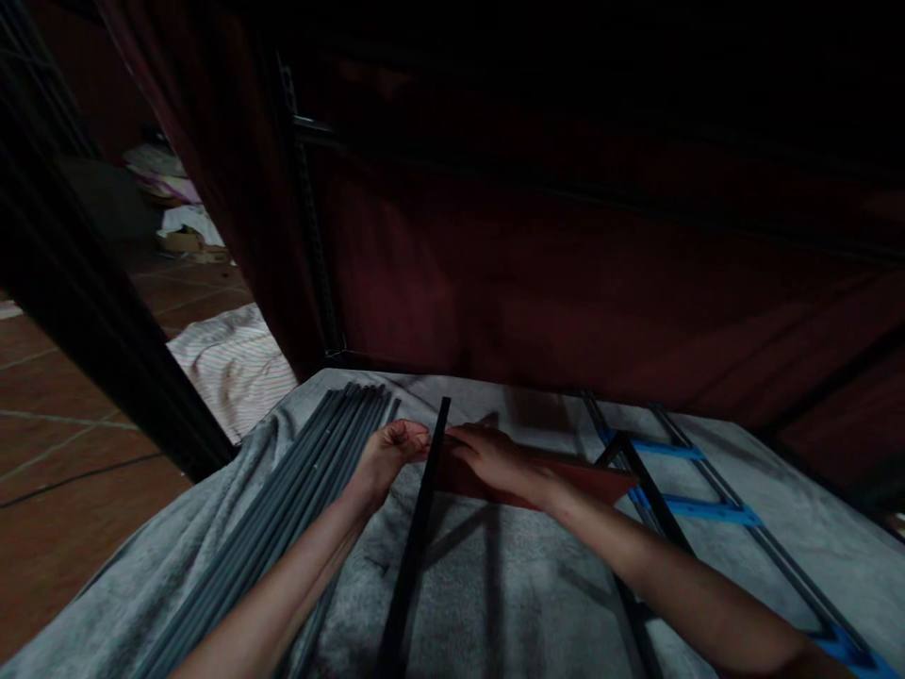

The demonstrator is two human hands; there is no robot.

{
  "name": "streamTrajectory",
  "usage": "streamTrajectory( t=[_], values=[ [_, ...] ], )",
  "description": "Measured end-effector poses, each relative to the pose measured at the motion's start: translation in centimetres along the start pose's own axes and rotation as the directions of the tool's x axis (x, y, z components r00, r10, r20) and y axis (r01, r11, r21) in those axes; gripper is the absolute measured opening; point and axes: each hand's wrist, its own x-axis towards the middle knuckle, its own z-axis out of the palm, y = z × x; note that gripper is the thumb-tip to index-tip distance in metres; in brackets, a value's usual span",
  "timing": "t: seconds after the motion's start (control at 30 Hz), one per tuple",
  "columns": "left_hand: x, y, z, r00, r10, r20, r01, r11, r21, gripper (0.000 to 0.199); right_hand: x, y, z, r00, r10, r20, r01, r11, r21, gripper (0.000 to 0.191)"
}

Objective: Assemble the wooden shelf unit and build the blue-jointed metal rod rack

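Observation:
A long black bar point(417, 538) runs away from me between my two hands. My left hand point(393, 453) is at the left side of the bar near its far end, thumb and fingers curled into a pinch; what they hold is too small and dark to make out. My right hand point(487, 455) is on the other side of the bar, its fingers closed and bent towards the same spot; their contents are hidden. Below my right wrist a reddish-brown board point(600, 481) extends from the bar to a second black bar point(657, 509) at the right.
A bundle of grey rods point(304, 481) lies on the left of the grey blanket point(530, 604). Black rails with blue crosspieces point(714, 511) lie at the right. Behind hangs a dark red cloth point(495, 273). A dark post point(113, 255) stands at the left.

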Motion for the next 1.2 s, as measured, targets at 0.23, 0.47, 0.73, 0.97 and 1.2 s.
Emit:
streamTrajectory(
  t=[0.23, 0.47, 0.73, 0.97, 1.2],
  values=[
    [-0.3, 0.1, 1.3, 0.997, 0.035, -0.072, -0.031, 0.998, 0.06, 0.047, 0.2, -0.3, 0.2, 0.999, 0.044, -0.015, -0.045, 0.998, -0.035, 0.034],
    [-1.5, 0.1, 1.7, 0.998, -0.035, -0.045, 0.035, 0.999, -0.008, 0.05, 0.1, -0.6, -0.1, 0.996, 0.085, -0.005, -0.085, 0.994, -0.065, 0.031],
    [-0.9, -0.7, 1.2, 0.989, -0.094, -0.116, 0.085, 0.993, -0.08, 0.048, 0.2, -0.4, 0.0, 0.996, 0.085, 0.003, -0.085, 0.996, -0.038, 0.031],
    [-0.7, -0.7, 0.4, 0.995, -0.014, -0.102, 0.011, 0.999, -0.03, 0.042, 0.7, -0.1, 0.0, 0.998, 0.07, -0.005, -0.069, 0.996, 0.063, 0.031],
    [-0.9, 0.2, 0.6, 0.997, 0.036, -0.068, -0.034, 0.999, 0.028, 0.042, 1.2, 0.8, 0.2, 0.998, 0.059, 0.022, -0.062, 0.986, 0.152, 0.027]
  ],
)
